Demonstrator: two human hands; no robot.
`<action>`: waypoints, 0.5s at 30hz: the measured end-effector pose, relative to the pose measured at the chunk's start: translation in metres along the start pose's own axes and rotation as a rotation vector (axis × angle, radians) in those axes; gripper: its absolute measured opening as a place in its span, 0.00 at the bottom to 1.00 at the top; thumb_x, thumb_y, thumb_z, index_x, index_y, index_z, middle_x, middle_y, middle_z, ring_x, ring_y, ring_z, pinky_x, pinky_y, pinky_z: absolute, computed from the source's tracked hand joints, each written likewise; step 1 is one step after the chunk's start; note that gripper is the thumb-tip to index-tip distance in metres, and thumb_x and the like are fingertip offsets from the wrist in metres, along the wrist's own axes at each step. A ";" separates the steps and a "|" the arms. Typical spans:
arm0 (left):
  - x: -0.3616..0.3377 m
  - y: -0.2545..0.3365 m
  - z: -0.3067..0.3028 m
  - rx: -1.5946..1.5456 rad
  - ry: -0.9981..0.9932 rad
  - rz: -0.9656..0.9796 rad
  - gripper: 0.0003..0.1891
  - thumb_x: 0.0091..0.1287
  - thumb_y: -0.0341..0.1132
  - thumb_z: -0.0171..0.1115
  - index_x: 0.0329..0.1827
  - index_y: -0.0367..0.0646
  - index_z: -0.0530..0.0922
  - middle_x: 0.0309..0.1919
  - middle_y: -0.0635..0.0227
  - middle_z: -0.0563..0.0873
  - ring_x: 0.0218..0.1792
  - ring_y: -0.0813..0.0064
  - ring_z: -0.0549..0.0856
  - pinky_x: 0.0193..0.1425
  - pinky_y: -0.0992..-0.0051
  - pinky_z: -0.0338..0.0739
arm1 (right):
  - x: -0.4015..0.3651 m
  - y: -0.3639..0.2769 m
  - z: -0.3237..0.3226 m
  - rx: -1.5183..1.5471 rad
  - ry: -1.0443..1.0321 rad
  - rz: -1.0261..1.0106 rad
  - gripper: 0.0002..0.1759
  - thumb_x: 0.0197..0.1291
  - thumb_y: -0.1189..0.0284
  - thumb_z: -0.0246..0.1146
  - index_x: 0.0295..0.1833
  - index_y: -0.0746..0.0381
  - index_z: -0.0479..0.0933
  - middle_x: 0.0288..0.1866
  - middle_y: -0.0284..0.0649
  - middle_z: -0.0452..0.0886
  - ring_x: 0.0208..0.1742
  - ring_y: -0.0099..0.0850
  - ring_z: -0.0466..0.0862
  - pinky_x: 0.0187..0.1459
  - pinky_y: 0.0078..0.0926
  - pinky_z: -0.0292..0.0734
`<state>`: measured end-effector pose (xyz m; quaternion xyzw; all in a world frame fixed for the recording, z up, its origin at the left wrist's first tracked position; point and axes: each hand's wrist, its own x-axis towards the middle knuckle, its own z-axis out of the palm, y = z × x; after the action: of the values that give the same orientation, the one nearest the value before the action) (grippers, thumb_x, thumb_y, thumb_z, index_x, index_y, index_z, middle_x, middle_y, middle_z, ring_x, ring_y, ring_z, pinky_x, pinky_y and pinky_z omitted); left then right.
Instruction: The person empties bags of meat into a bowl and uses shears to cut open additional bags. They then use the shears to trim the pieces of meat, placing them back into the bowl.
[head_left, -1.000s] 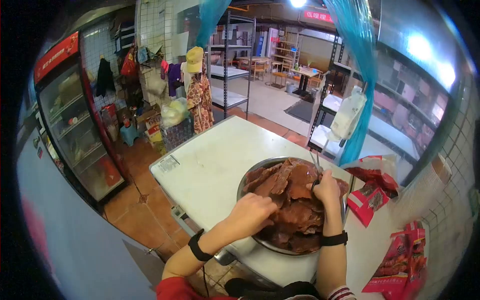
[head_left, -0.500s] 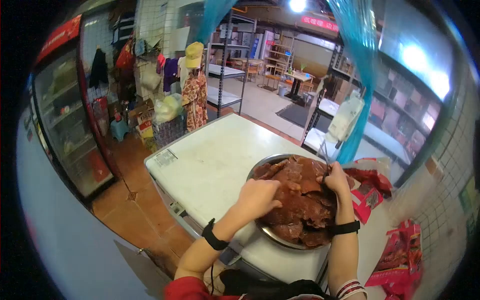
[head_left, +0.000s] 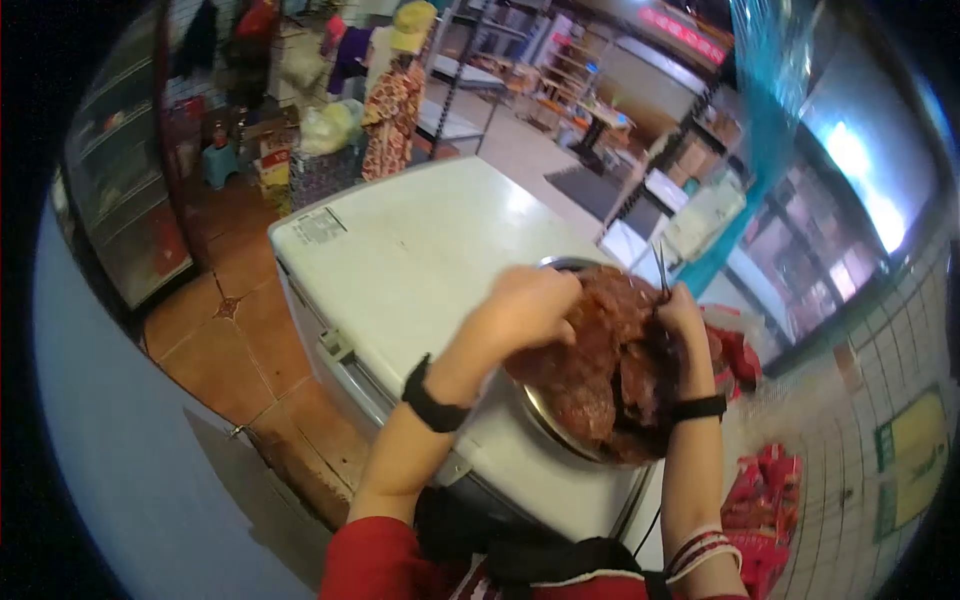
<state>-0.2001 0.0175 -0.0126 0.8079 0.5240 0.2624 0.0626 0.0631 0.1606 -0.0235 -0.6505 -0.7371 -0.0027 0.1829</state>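
A metal bowl [head_left: 548, 420] heaped with large slabs of dark reddish-brown meat [head_left: 580, 385] stands on the white lid. My left hand [head_left: 535, 305] is closed on the upper left edge of a slab and holds it up a little; the fingertips are partly hidden and blurred. On the bowl's right side, my right hand [head_left: 683, 312] grips a pair of scissors [head_left: 661, 268], blades pointing up and away from the meat. The scissors' handles are mostly covered by the fingers.
The bowl rests on a white chest freezer [head_left: 420, 240]. Red packages [head_left: 765, 500] lie at the lower right, with another red package [head_left: 738, 355] behind my right hand. A glass-door fridge [head_left: 125, 170] stands left, and a teal plastic curtain [head_left: 750, 170] hangs at back right.
My left hand has raised the slab's left edge, and the meat has shifted in the bowl. The scissors stay in my right hand. The whole view has tilted and swung.
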 end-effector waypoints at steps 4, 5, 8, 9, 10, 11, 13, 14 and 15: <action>-0.016 0.002 -0.016 0.035 0.010 -0.056 0.16 0.42 0.40 0.65 0.32 0.42 0.76 0.26 0.55 0.79 0.32 0.55 0.78 0.34 0.63 0.71 | -0.009 -0.016 -0.004 0.013 0.006 -0.065 0.19 0.39 0.73 0.58 0.40 0.70 0.68 0.37 0.56 0.74 0.42 0.50 0.74 0.42 0.38 0.70; -0.013 0.001 -0.014 0.013 0.016 -0.049 0.16 0.42 0.39 0.65 0.32 0.42 0.75 0.26 0.55 0.78 0.32 0.55 0.77 0.34 0.63 0.70 | -0.011 -0.024 -0.002 -0.072 0.013 -0.070 0.20 0.38 0.74 0.57 0.42 0.67 0.69 0.38 0.54 0.75 0.42 0.48 0.75 0.42 0.38 0.71; -0.012 0.001 -0.009 -0.042 0.044 0.002 0.15 0.43 0.38 0.65 0.32 0.40 0.74 0.24 0.55 0.78 0.30 0.55 0.77 0.33 0.65 0.69 | -0.014 -0.026 -0.006 -0.117 -0.061 -0.073 0.24 0.37 0.74 0.57 0.47 0.60 0.70 0.39 0.52 0.76 0.42 0.46 0.76 0.43 0.37 0.71; -0.013 0.003 -0.011 -0.108 0.098 0.009 0.15 0.44 0.38 0.65 0.31 0.40 0.74 0.23 0.56 0.78 0.29 0.56 0.77 0.32 0.65 0.69 | -0.012 -0.028 -0.009 -0.080 -0.126 -0.096 0.26 0.37 0.75 0.57 0.50 0.57 0.71 0.39 0.51 0.76 0.42 0.45 0.76 0.43 0.36 0.71; -0.014 0.006 -0.013 -0.175 0.151 0.015 0.15 0.44 0.38 0.65 0.31 0.40 0.74 0.23 0.56 0.77 0.28 0.56 0.77 0.32 0.66 0.69 | -0.012 -0.031 -0.012 -0.073 -0.128 -0.085 0.26 0.37 0.75 0.57 0.50 0.57 0.71 0.39 0.51 0.76 0.42 0.45 0.76 0.43 0.36 0.71; -0.014 0.008 -0.016 -0.206 0.124 0.012 0.15 0.44 0.38 0.65 0.31 0.41 0.73 0.22 0.57 0.77 0.28 0.57 0.77 0.31 0.68 0.69 | -0.013 -0.033 -0.013 -0.066 -0.143 -0.057 0.27 0.37 0.75 0.57 0.51 0.53 0.71 0.39 0.51 0.76 0.43 0.44 0.76 0.43 0.37 0.71; -0.011 0.013 -0.009 -0.223 0.087 0.049 0.15 0.44 0.38 0.65 0.31 0.41 0.73 0.23 0.57 0.77 0.27 0.57 0.77 0.31 0.68 0.70 | -0.018 -0.034 -0.011 -0.055 -0.168 -0.016 0.28 0.37 0.75 0.57 0.51 0.49 0.71 0.39 0.51 0.76 0.43 0.44 0.76 0.44 0.37 0.71; -0.008 0.015 -0.005 -0.234 0.073 0.087 0.14 0.44 0.38 0.64 0.31 0.41 0.73 0.23 0.57 0.78 0.27 0.57 0.77 0.31 0.68 0.70 | -0.018 -0.036 -0.012 -0.014 -0.168 -0.037 0.24 0.35 0.76 0.56 0.46 0.60 0.72 0.38 0.54 0.76 0.41 0.45 0.77 0.41 0.34 0.71; -0.005 0.016 0.004 -0.210 0.080 0.138 0.14 0.45 0.38 0.64 0.32 0.41 0.73 0.24 0.57 0.78 0.28 0.56 0.77 0.31 0.68 0.70 | -0.017 -0.036 -0.012 0.029 -0.167 -0.058 0.20 0.34 0.78 0.55 0.40 0.70 0.74 0.36 0.56 0.76 0.39 0.45 0.78 0.39 0.30 0.71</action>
<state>-0.1868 0.0067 -0.0124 0.8198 0.4389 0.3517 0.1078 0.0333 0.1363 -0.0085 -0.6243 -0.7682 0.0569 0.1297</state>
